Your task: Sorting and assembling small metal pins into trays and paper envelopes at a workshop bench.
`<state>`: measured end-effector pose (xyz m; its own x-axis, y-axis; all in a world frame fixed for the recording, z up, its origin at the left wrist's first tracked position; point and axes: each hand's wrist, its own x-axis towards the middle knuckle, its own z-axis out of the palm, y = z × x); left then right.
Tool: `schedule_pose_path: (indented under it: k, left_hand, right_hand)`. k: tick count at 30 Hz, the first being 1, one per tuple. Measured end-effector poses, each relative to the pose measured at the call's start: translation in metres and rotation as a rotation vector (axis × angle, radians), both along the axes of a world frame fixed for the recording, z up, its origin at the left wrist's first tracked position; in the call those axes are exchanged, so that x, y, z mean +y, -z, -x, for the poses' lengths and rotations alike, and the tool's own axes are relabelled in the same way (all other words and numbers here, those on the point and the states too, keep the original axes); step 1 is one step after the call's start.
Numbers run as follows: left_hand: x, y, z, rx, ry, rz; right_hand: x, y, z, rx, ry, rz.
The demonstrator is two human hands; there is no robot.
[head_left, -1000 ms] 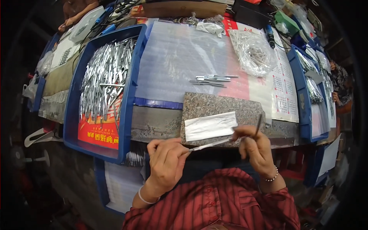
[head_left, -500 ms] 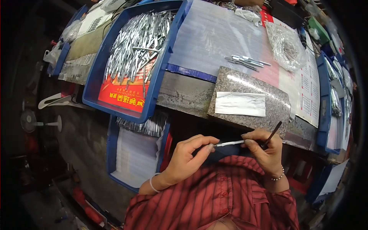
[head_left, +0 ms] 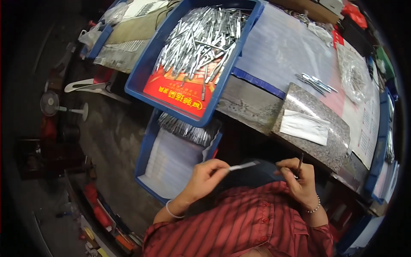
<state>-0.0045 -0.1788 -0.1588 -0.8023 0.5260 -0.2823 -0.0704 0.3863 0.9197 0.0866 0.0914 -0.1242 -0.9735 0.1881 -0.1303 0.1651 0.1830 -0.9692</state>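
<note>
Between the thumb and fingers of my left hand [head_left: 204, 179] is a slim silvery metal strip [head_left: 243, 165], its free end pointing right. My right hand [head_left: 301, 182], a short way to the right, grips a thin dark stick-like tool [head_left: 300, 163] that stands up between its fingers; the tool's kind is unclear. The strip and the right hand are apart. Above my left hand, a blue tray [head_left: 171, 114] holds a heap of similar metal strips [head_left: 199, 40] over a red printed sheet [head_left: 173, 95].
A lower blue tray [head_left: 146, 169] holds more dark metal pieces and a pale liner. On the bench, a granite slab [head_left: 299, 99] carries a folded white cloth or paper [head_left: 305, 127]. Several strips [head_left: 316, 82] and a clear plastic bag [head_left: 353, 77] lie beyond. A white fan [head_left: 50, 103] stands left.
My hands have moved apart; the strip, earlier spanning both hands, now extends from the left hand alone. The view has turned, shifting the bench and trays rightward.
</note>
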Motion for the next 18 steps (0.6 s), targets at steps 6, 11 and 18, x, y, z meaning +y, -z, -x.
schedule_pose_path:
  k: [6, 11, 18]
  left_hand:
    - [-0.067, 0.062, 0.054, 0.742, -0.423, 0.501]
    - [-0.076, 0.104, 0.089, 0.981, -0.322, 0.716]
    - [0.001, 0.000, 0.049, 0.714, -0.098, 0.281]
  right_hand:
    - [0.004, -0.018, 0.009, 0.221, -0.955, 0.123]
    - [-0.023, -0.026, 0.002, 0.233, -1.351, 0.139]
    - [0.005, -0.035, 0.013, 0.184, -1.523, 0.227]
